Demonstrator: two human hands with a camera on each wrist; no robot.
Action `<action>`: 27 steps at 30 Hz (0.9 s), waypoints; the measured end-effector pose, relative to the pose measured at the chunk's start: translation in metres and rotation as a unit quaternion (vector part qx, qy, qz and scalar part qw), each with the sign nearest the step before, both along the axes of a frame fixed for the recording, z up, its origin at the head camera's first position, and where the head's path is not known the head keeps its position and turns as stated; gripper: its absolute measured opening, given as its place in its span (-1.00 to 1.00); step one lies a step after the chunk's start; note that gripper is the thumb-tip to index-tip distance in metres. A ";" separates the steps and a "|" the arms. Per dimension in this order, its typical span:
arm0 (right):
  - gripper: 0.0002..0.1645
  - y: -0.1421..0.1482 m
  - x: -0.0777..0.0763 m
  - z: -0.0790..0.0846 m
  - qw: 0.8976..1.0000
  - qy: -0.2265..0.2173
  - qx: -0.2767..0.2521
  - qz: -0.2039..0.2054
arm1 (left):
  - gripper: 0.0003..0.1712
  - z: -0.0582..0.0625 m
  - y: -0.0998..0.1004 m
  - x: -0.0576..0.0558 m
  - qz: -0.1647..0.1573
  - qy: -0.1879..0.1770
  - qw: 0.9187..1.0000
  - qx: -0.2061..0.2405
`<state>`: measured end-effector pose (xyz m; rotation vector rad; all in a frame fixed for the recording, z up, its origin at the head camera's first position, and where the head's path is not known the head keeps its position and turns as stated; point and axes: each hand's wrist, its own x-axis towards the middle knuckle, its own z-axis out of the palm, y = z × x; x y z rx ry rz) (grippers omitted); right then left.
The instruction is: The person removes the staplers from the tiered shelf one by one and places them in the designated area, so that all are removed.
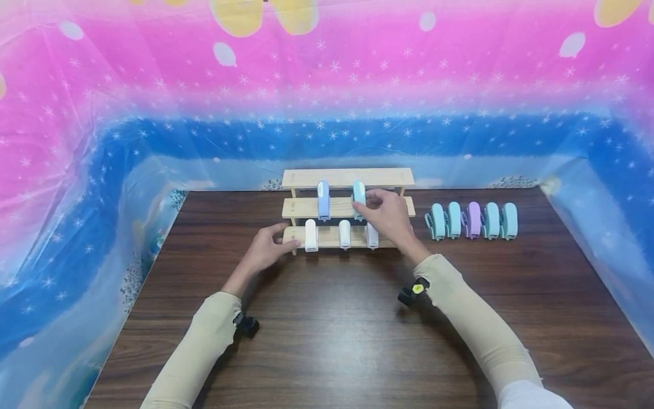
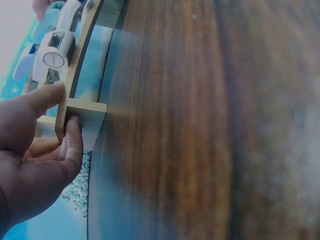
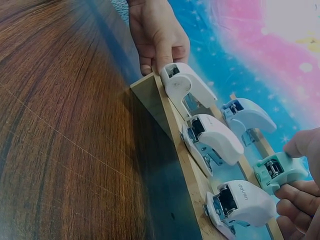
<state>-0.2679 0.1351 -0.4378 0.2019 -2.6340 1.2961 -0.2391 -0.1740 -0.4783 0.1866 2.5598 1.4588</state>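
Note:
On the middle step of a three-step wooden rack (image 1: 301,208), my right hand (image 1: 385,216) pinches a teal mini stapler (image 3: 274,171) between thumb and fingers. To its left on that step stands a blue stapler (image 1: 323,200). Three white staplers (image 3: 212,140) stand along the bottom step, the rightmost partly hidden behind my right hand in the head view. My left hand (image 2: 37,150) grips the left end of the bottom step (image 2: 61,117), thumb on top and fingers beneath, beside the leftmost white stapler (image 1: 311,236).
Right of the rack, a purple stapler (image 1: 473,220) and several teal staplers (image 1: 491,220) lie in a row on the dark wooden table (image 1: 327,341). The rack's top step (image 1: 347,177) is nearest the patterned cloth (image 1: 357,136) behind the table.

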 end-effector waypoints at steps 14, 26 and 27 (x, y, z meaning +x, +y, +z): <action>-0.45 0.005 0.009 0.003 1.000 -0.004 -0.021 -0.005 | -0.16 0.002 0.001 0.000 0.003 -0.004 1.000 -0.002; -0.47 0.019 0.024 0.012 1.000 0.014 -0.022 -0.011 | -0.15 0.002 0.000 0.000 0.002 -0.007 1.000 -0.003; -0.47 0.021 0.025 0.013 1.000 0.012 -0.020 -0.012 | -0.15 0.002 0.001 0.000 0.002 -0.006 1.000 -0.003</action>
